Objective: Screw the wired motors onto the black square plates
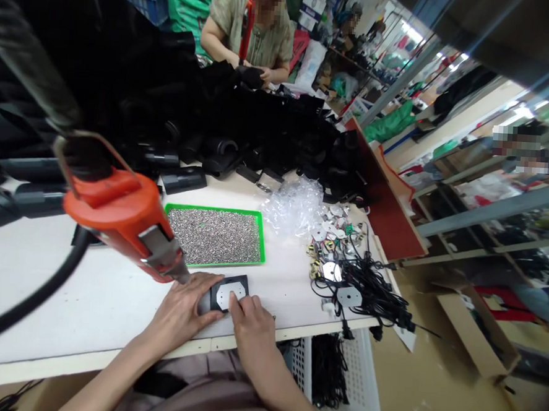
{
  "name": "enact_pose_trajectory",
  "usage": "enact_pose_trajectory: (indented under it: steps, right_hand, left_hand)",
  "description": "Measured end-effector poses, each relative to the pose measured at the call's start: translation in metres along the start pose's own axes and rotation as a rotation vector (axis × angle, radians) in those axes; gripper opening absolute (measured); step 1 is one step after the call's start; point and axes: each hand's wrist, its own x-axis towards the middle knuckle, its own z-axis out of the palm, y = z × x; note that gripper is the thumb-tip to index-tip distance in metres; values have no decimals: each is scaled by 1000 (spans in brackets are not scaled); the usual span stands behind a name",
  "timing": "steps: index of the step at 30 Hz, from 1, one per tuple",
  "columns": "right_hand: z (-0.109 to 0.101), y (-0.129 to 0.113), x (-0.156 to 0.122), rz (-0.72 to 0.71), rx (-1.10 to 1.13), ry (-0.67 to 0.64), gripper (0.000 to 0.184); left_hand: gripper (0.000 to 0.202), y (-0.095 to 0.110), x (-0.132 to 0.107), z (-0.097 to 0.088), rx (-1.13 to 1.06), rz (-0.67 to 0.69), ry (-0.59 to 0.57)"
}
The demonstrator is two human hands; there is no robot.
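Workshop counter [100, 319]: just below green tray [213, 210], L hand [179, 308] gripping black square plate [239, 284] at left edge, R hand [252, 337] pressing fingertips onto its white insert [222, 296].

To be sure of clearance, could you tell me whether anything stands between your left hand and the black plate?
Nothing visible does: the left hand touches the black plate. The orange tool hangs just above that hand.

A worker's loose mauve-grey garment [202, 390] fills the frame's lower edge at 6 o'clock, a black patch [159, 378] showing at its 9 o'clock side. Bare left forearm [115, 369] and right forearm [281, 395] end in long-fingered left hand [180, 305] and right hand [252, 335].
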Motion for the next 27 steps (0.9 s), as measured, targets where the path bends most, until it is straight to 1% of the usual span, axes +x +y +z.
enact_pose_trajectory:
  steps: [3, 6, 8, 10, 13, 15, 17, 19, 20, 21, 22, 23, 24, 25, 26, 27]
  right_hand:
    - [-4, -1, 3, 4, -4, -108, 46]
    - [-4, -5, 4, 23, 9, -154, 50]
    - [-2, -8, 3, 32, 13, -152, 51]
    - [-1, -10, 3, 48, 29, -133, 49]
    - [-2, -4, 2, 57, 102, -85, 41]
    - [-8, 11, 0, 56, 220, -38, 33]
    - [-18, 34, -5, 110, 359, 64, 25]
    - [-32, 63, -16, 232, 438, 212, 25]
    - [-39, 76, -24, 300, 443, 263, 27]
    - [-44, 88, -34, 361, 433, 261, 28]
    - [-48, 98, -46, 411, 405, 191, 29]
    - [-49, 104, -59, 447, 360, 61, 30]
    - [-47, 107, -73, 469, 301, -109, 29]
    - [-41, 108, -86, 483, 230, -279, 26]
    - [-33, 106, -97, 492, 157, -415, 21]
    - [-21, 102, -107, 507, 97, -479, 12]
  left_hand:
    - [58, -2, -2, 1, -16, -46, -22]
    - [54, 0, -4, 3, -52, -41, 13]
    - [47, 5, -4, 8, -75, -54, 68]
    - [42, 12, -1, 16, -72, -110, 135]
    - [41, 20, 3, 28, -34, -188, 219]
    - [40, 23, 5, 33, -17, -196, 246]
    - [40, 24, 6, 34, -6, -197, 257]
    - [39, 24, 6, 33, -1, -199, 256]
    - [39, 24, 7, 33, -2, -199, 254]
    - [39, 24, 7, 32, -1, -197, 253]
    - [39, 24, 7, 32, 0, -194, 253]
    - [39, 24, 7, 31, 4, -189, 253]
    - [40, 24, 7, 31, 11, -183, 256]
    - [41, 24, 7, 31, 19, -176, 261]
    - [42, 24, 8, 31, 29, -172, 266]
    - [42, 24, 8, 32, 39, -169, 272]
